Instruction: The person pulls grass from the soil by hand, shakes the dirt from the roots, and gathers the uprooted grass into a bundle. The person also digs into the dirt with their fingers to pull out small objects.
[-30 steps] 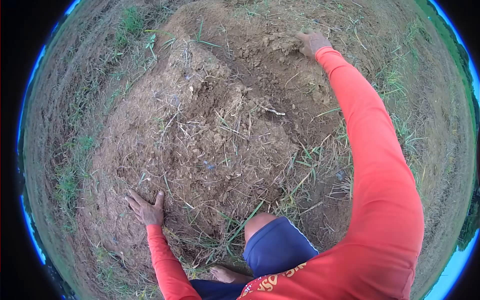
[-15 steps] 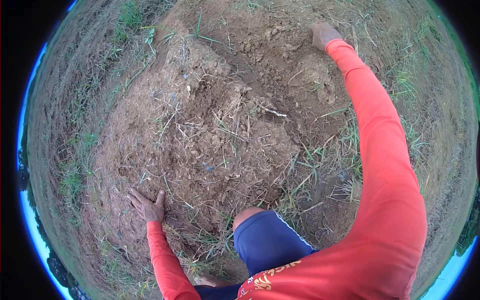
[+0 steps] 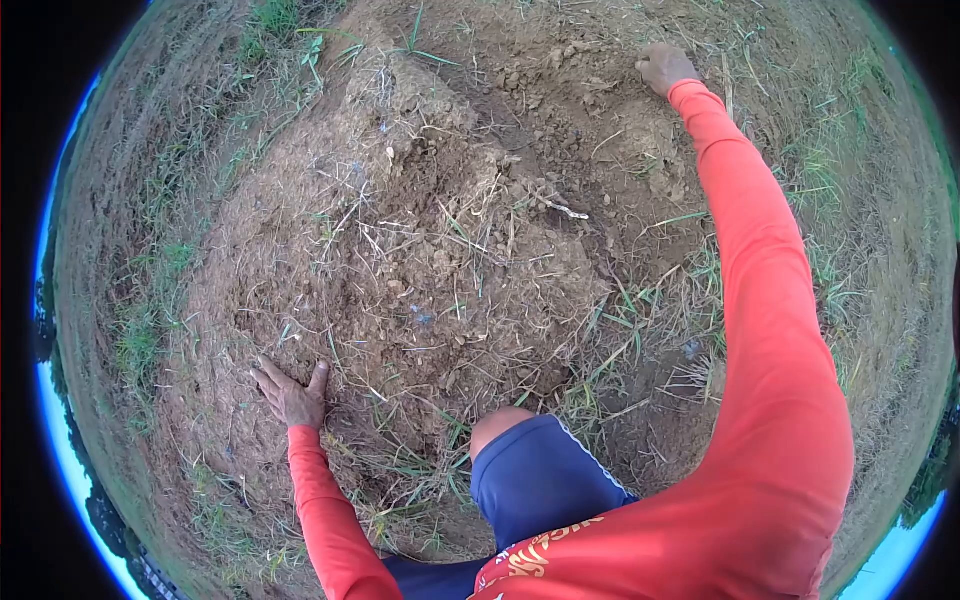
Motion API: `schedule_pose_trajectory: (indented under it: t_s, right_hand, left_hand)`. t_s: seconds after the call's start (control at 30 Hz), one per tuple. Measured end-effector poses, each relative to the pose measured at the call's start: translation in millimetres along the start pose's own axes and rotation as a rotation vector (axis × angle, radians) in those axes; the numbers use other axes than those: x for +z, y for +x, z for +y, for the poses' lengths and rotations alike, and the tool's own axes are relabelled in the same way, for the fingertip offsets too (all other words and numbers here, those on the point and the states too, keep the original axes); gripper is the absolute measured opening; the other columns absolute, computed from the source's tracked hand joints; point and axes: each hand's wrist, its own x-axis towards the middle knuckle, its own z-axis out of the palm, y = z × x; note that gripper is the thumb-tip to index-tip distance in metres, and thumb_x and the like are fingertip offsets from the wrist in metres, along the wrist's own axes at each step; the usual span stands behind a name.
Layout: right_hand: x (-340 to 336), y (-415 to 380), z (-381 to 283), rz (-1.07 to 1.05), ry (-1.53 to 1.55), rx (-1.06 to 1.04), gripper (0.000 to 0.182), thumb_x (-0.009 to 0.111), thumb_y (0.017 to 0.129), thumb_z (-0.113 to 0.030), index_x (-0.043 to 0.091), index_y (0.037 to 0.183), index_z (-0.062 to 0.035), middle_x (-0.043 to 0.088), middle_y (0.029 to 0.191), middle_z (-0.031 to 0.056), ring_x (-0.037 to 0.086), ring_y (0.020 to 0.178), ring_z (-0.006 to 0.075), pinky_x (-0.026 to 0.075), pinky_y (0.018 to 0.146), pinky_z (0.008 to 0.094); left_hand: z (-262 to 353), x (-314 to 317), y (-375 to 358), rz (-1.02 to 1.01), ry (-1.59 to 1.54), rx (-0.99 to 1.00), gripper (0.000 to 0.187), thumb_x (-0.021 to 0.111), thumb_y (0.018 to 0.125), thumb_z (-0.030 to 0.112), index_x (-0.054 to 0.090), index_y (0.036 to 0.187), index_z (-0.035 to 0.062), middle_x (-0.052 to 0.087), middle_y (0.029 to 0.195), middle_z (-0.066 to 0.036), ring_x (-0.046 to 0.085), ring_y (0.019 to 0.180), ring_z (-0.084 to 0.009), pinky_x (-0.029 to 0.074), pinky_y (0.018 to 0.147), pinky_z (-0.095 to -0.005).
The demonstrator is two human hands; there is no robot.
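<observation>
My left hand [image 3: 290,396] rests on the dry soil mound [image 3: 300,270] at the lower left. Its fingers lie spread and its thumb points up the slope. My right hand [image 3: 664,68] reaches far forward to the upper right, at the edge of a patch of loose, crumbly soil [image 3: 570,85]. Its fingers look curled in, and anything inside them is hidden from view. A pale dry stick [image 3: 568,211] lies on the mound's right side, between the two hands.
One bent knee [image 3: 497,428] presses near the foot of the mound. Cut grass blades [image 3: 620,330] and dry straw are scattered to its right. Green tufts [image 3: 140,345] grow along the left, and a leafy weed [image 3: 420,50] stands near the top.
The view has shifted slightly, so the mound sits a little lower and further right. My right hand remains closed at the loose soil; my left hand stays flat on the mound.
</observation>
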Motion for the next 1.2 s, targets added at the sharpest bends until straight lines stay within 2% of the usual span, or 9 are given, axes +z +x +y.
schedule_pose_trajectory:
  t_s: [0.3,0.4,0.5,0.6,0.7,0.73,0.87,0.97,1.2]
  right_hand:
    - [-46.0,9.3,6.2,-0.022,-0.037,0.006,0.036,0.065,0.091,-0.034,0.073,0.105,-0.0023,0.071,0.107,0.0262,0.069,0.103,0.043,0.054,0.092,0.048]
    - [-51.7,27.2,40.4,0.129,-0.056,-0.031,0.038,0.067,0.091,-0.038,0.072,0.1,-0.0009,0.071,0.1,0.0255,0.07,0.092,0.0416,0.055,0.087,0.0477]
    - [-99.1,22.7,38.6,-0.017,0.052,0.075,0.044,0.067,0.091,-0.042,0.07,0.096,0.0018,0.071,0.096,0.0213,0.067,0.086,0.0385,0.055,0.082,0.0478]
    - [-132.4,2.7,30.2,0.114,0.3,0.145,0.034,0.069,0.082,-0.017,0.07,0.113,-0.0036,0.072,0.092,0.0101,0.067,0.075,0.017,0.055,0.066,0.036]
    - [-90.3,10.4,67.5,0.357,1.507,0.09,0.049,0.068,0.092,-0.045,0.068,0.089,0.0042,0.07,0.089,0.0182,0.066,0.081,0.0338,0.055,0.08,0.0488]
    - [-52.7,12.0,87.4,0.341,1.669,0.126,0.04,0.07,0.093,-0.036,0.07,0.096,0.0042,0.071,0.087,0.0121,0.067,0.075,0.0252,0.057,0.075,0.0413]
    - [-74.8,-86.1,2.7,-0.284,0.142,0.41,0.037,0.072,0.096,-0.017,0.064,0.125,0.0035,0.065,0.09,-0.0009,0.059,0.067,0.0096,0.053,0.066,0.0222]
    - [-83.2,-134.0,-8.5,-0.144,1.133,0.362,0.034,0.071,0.097,-0.019,0.065,0.123,0.0014,0.064,0.091,-0.002,0.059,0.071,0.008,0.052,0.066,0.0229]
    - [-181.1,-260.5,-129.9,-0.186,1.59,0.155,0.028,0.068,0.1,-0.018,0.064,0.123,-0.0022,0.064,0.096,-0.0024,0.06,0.081,0.0046,0.052,0.068,0.0196]
  left_hand:
    - [5.3,-6.3,-1.0,-0.034,0.035,-0.016,0.124,0.074,0.08,0.068,0.005,0.164,0.0087,0.007,0.166,-0.031,0.015,0.154,-0.0458,0.019,0.124,-0.0518]
    - [3.5,-3.3,-0.6,-0.018,0.064,-0.005,0.124,0.074,0.079,0.069,0.005,0.164,0.0093,0.007,0.167,-0.031,0.015,0.154,-0.0455,0.019,0.124,-0.0524]
    - [9.2,-9.0,-1.9,-0.044,0.068,-0.033,0.125,0.074,0.079,0.07,0.005,0.164,0.0105,0.006,0.167,-0.03,0.015,0.154,-0.0451,0.019,0.123,-0.0527]
    - [8.6,-10.1,-0.9,-0.065,0.076,-0.041,0.126,0.073,0.078,0.072,0.004,0.165,0.0114,0.005,0.167,-0.029,0.014,0.155,-0.0445,0.02,0.124,-0.0522]
    - [1.1,-0.7,0.2,-0.02,0.044,-0.04,0.129,0.075,0.075,0.073,0.004,0.165,0.0158,0.004,0.169,-0.025,0.013,0.155,-0.0426,0.019,0.122,-0.0599]
    - [2.1,-3.4,-0.2,-0.04,0.045,-0.058,0.129,0.075,0.074,0.073,0.004,0.165,0.0161,0.004,0.169,-0.024,0.013,0.156,-0.0425,0.019,0.122,-0.0604]
    - [7.4,-7.7,-4.6,-0.092,0.056,-0.105,0.13,0.074,0.073,0.076,0.003,0.165,0.0179,0.002,0.17,-0.023,0.011,0.156,-0.0422,0.018,0.121,-0.0629]
    - [9.0,-12.0,-3.8,-0.115,0.041,-0.128,0.131,0.073,0.072,0.079,0.002,0.165,0.0201,0.0,0.17,-0.022,0.009,0.156,-0.0419,0.016,0.12,-0.0658]
    - [15.7,-31.8,-9.2,-0.183,-0.07,-0.155,0.133,0.073,0.072,0.078,-0.002,0.165,0.0181,-0.007,0.17,-0.023,0.003,0.157,-0.0428,0.013,0.12,-0.0688]
